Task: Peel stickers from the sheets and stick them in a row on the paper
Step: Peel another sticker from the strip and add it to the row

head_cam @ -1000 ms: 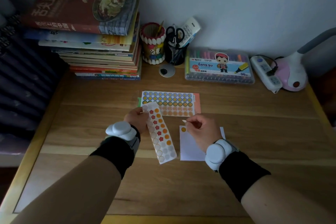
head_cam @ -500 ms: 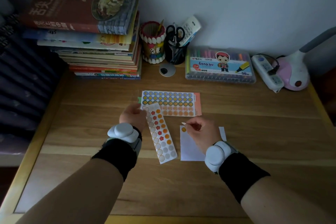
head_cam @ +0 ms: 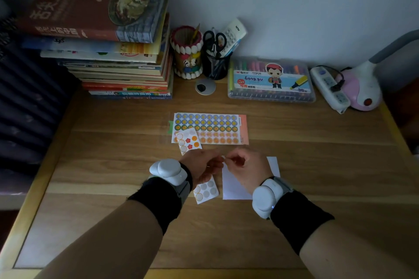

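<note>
My right hand [head_cam: 243,165] pinches a small pale sticker [head_cam: 223,157] above the top left corner of the white paper [head_cam: 233,187]. My left hand [head_cam: 201,165] has its fingertips against the right hand's and pinches the same sticker. Beneath the left hand lies the long sticker strip [head_cam: 205,190], whose far end with red stars and orange dots shows at the top. Just beyond the hands, the large sheet of round stickers [head_cam: 208,128] lies flat on the desk. The hands hide the paper's top left corner.
A tall book stack [head_cam: 118,52] stands at the back left. Along the wall are two pen holders [head_cam: 187,54], a marker box [head_cam: 271,80], a power strip [head_cam: 327,88] and a pink lamp base [head_cam: 360,88]. The desk's wooden edge [head_cam: 34,199] runs down the left.
My left hand let go of the strip's top end and moved right over the strip to meet my right hand. The right hand stayed over the paper's corner with the sticker.
</note>
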The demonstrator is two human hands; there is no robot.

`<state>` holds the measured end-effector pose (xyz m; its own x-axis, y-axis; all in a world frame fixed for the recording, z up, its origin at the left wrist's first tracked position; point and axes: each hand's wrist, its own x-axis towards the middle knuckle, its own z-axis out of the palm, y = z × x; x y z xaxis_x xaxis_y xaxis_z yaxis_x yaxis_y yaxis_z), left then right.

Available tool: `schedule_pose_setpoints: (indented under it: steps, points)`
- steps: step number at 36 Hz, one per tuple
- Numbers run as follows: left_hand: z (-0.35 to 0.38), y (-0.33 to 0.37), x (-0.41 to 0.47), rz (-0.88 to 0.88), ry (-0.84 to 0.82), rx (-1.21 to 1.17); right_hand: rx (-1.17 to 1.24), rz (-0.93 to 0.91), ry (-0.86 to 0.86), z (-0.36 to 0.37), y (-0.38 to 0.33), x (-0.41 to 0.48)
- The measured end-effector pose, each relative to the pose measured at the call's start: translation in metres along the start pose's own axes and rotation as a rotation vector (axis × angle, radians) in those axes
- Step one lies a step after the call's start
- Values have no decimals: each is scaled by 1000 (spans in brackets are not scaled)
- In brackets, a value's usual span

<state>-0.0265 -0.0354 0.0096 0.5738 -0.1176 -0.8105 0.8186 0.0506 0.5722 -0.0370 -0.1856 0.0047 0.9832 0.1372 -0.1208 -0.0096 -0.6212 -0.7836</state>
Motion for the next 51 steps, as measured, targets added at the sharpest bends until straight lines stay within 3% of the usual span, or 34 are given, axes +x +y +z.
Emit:
schedule_pose_setpoints:
  steps: [11,19,23,29,51]
  points:
    - [-1,-3,0,114,21,62,33,14,-19,-3,1,-5]
    - [3,-7,1,195,10,128,250,314,-21,-9,14,-2]
    - [7,-9,2,227,-5,183,365,375,-68,-9,15,-2]
    - [12,-10,4,239,3,202,493,446,-10,-10,20,-5]
    - [25,-10,5,275,-7,295,644,493,-46,-17,33,-2]
